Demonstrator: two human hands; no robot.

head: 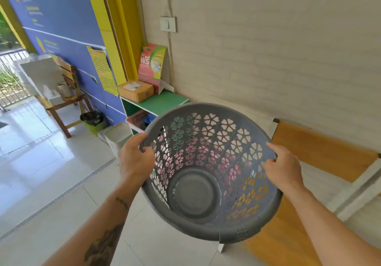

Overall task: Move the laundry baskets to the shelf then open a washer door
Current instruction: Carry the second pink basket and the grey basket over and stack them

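Note:
I hold a round grey laundry basket with heart-shaped cut-outs in the air, its opening tilted toward me and nothing inside. My left hand grips the rim on its left side, fingers curled over the edge. My right hand grips the rim on the right. Behind the basket stands a low green-topped shelf against the wall. A pink basket sits in the shelf's compartment under the top, partly hidden by the grey basket. No washer is in view.
On the shelf top lie a cardboard parcel and a pink-green detergent box. A white bin and a green bin with a black liner stand left of the shelf. A wooden chair is farther left, a wooden bench at the right.

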